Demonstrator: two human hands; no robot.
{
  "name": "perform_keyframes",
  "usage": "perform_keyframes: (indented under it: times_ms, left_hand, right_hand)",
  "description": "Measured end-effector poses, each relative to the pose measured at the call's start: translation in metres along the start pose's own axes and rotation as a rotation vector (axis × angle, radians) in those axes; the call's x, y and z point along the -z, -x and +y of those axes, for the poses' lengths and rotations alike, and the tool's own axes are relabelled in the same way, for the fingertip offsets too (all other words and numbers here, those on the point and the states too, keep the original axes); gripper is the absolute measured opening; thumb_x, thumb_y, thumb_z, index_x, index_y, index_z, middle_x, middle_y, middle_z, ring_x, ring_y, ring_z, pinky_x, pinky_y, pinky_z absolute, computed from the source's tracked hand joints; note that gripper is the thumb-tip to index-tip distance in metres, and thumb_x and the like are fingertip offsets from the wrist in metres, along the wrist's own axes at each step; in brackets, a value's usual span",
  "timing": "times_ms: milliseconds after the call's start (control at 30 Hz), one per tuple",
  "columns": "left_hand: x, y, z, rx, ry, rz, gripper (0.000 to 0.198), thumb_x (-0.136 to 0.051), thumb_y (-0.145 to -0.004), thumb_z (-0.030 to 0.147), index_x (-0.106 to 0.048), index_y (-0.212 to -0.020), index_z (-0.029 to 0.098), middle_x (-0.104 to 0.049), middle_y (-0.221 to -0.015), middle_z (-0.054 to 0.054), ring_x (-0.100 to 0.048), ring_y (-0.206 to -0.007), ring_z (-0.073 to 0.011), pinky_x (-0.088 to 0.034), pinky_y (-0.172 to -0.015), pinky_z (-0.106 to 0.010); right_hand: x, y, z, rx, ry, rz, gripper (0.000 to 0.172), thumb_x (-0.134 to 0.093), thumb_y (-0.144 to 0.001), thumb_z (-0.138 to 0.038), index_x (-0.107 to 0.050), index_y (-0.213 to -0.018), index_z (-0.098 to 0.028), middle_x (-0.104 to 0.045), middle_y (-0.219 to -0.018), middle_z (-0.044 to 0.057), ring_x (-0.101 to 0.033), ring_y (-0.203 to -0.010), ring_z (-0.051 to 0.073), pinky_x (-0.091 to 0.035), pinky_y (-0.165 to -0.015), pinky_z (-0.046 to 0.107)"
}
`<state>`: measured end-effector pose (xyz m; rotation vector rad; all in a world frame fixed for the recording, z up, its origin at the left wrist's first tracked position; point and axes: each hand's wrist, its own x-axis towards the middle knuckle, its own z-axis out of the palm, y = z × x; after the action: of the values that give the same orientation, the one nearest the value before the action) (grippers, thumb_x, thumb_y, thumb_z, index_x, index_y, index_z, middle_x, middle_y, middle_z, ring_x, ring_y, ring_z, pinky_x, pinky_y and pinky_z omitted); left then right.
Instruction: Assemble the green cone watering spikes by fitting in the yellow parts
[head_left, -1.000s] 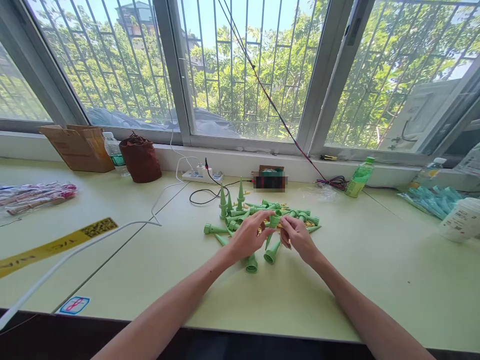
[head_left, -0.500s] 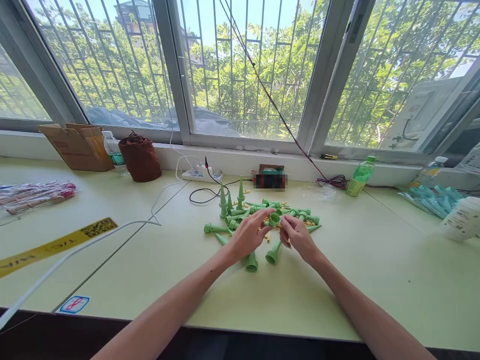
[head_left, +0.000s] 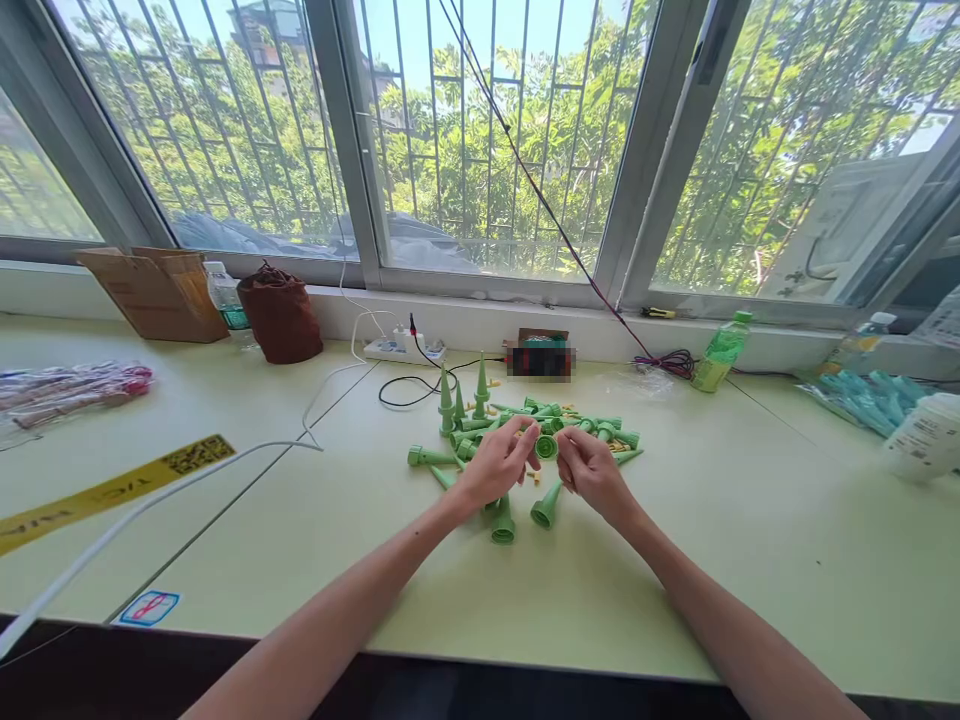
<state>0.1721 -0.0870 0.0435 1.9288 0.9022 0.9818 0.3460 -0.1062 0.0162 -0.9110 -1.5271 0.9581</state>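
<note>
Between my two hands is a green plastic watering spike (head_left: 547, 447), its round threaded opening turned toward me. My left hand (head_left: 499, 462) has its fingers bent and pinched at the spike's left side. At the other side, my right hand (head_left: 595, 472) is closed, thumb and forefinger against the rim; whether a small piece is also in those fingers is hidden. Two loose green spikes, one on the left (head_left: 503, 522) and one on the right (head_left: 546, 507), lie just below my hands. Behind is a heap of green spikes (head_left: 551, 411) with small yellow pieces (head_left: 533, 478) scattered about.
Several green spikes (head_left: 481, 388) stand upright at the heap's back left. A power strip (head_left: 390, 350), a brown bag (head_left: 279, 315) and a cardboard box (head_left: 154, 295) line the windowsill. To the right are a green bottle (head_left: 721, 352) and a white cup (head_left: 928, 440).
My left hand's fingers have drawn in from a wider grip around the held spike and shifted slightly left. The spike's opening has turned more toward me and sits a little lower.
</note>
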Motion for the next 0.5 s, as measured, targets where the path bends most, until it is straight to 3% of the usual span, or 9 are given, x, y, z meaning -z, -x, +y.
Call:
perform_keyframes:
  times_ms: [267, 500]
  left_hand:
    - [0.0016, 0.0033, 0.0038, -0.037, -0.024, -0.086, 0.039, -0.039, -0.096, 0.05, -0.051, -0.116, 0.019, -0.058, -0.065, 0.002, -0.055, -0.051, -0.0113, -0.043, -0.049, -0.021]
    - [0.0009, 0.005, -0.0008, -0.151, -0.199, -0.032, 0.043, -0.049, -0.093, 0.041, -0.043, -0.131, 0.022, -0.062, -0.097, -0.006, -0.06, -0.062, -0.0113, -0.049, -0.06, -0.024]
  right_hand:
    - [0.0007, -0.0014, 0.001, -0.021, -0.05, 0.004, 0.033, -0.051, -0.093, -0.05, -0.05, -0.078, -0.021, -0.033, -0.048, -0.009, -0.033, -0.038, 0.008, -0.029, -0.037, 0.022]
    - [0.0024, -0.0014, 0.0013, -0.051, 0.006, 0.029, 0.035, -0.051, -0.093, -0.051, -0.048, -0.073, -0.022, -0.036, -0.044, -0.008, -0.034, -0.036, 0.009, -0.029, -0.037, 0.023]
